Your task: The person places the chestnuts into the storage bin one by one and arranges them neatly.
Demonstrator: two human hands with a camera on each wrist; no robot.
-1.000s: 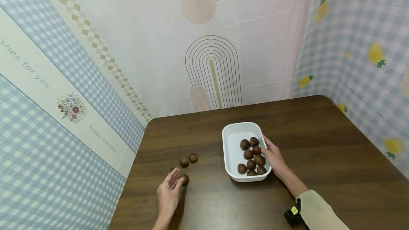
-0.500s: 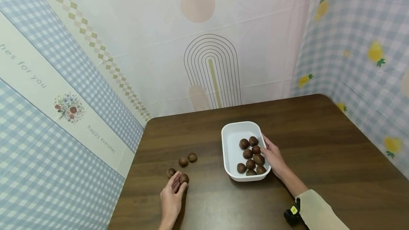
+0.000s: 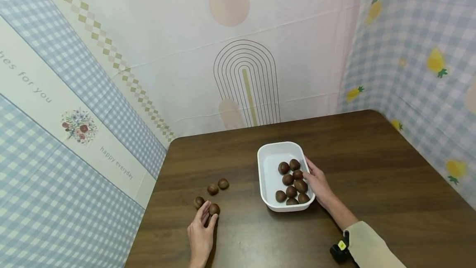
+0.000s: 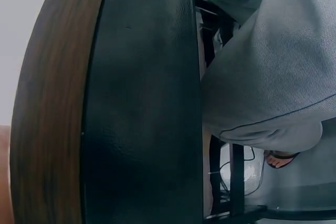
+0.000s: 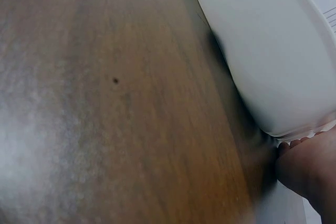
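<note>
In the head view my left hand (image 3: 201, 231) has its thumb and fingers around a round brown chestnut (image 3: 214, 209) on the table, fingertips right at its sides. Close beside those fingers lies another chestnut (image 3: 198, 202). Two more, a chestnut (image 3: 213, 189) and a chestnut (image 3: 223, 183), sit a little farther back. My right hand (image 3: 319, 183) grips the right rim of a white rectangular tray (image 3: 265, 177), thumb over the edge. Several chestnuts (image 3: 291, 192) rest inside, mostly toward its right and near side. The right wrist view shows the tray's outer wall (image 5: 273, 40) and part of that hand (image 5: 310, 171).
A dark wood table (image 3: 241, 152) with rounded far corners carries everything. Patterned cloth hangs (image 3: 167, 53) stand along its back and both sides. The left wrist view shows the table's edge (image 4: 52, 103) and a person's grey trousers (image 4: 273, 66) below it.
My left hand has shifted slightly right and nearer me, its thumb and fingers closing round the near chestnut and uncovering the one beside it. My right hand and the tray stay put.
</note>
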